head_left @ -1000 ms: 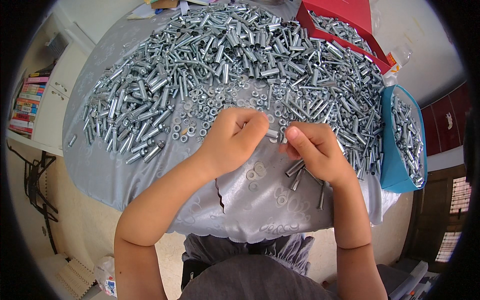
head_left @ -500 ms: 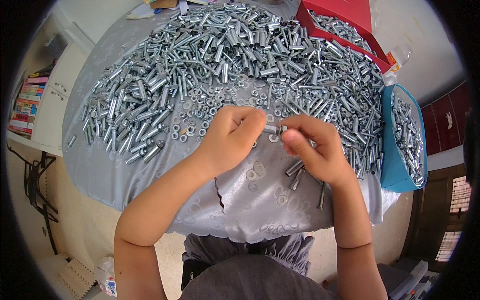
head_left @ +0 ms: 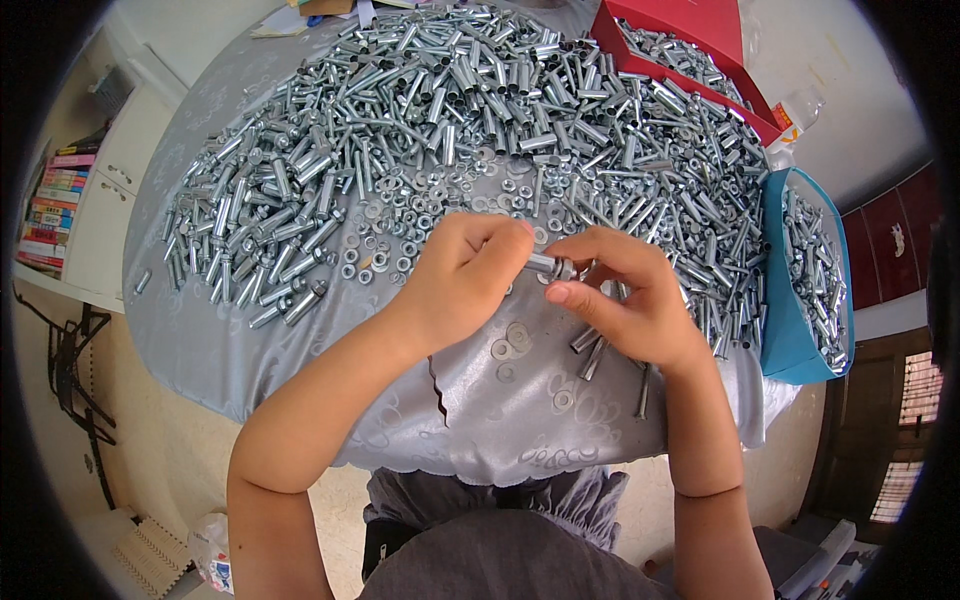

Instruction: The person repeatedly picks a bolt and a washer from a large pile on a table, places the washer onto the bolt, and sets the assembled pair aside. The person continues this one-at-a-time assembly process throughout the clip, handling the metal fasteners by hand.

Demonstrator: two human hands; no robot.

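Centrally, left hand (head_left: 462, 280) and right hand (head_left: 625, 300) pinching bolt (head_left: 548, 266), near table edge (head_left: 480, 465).

A round table (head_left: 300, 350) under a grey patterned cloth stood on a pale tiled floor (head_left: 180, 450). A white cabinet (head_left: 105, 190) with stacked books (head_left: 55, 205) stood at left (daylight entered through a louvred window (head_left: 905, 420) at right), beside dark red wall panels (head_left: 895, 245).
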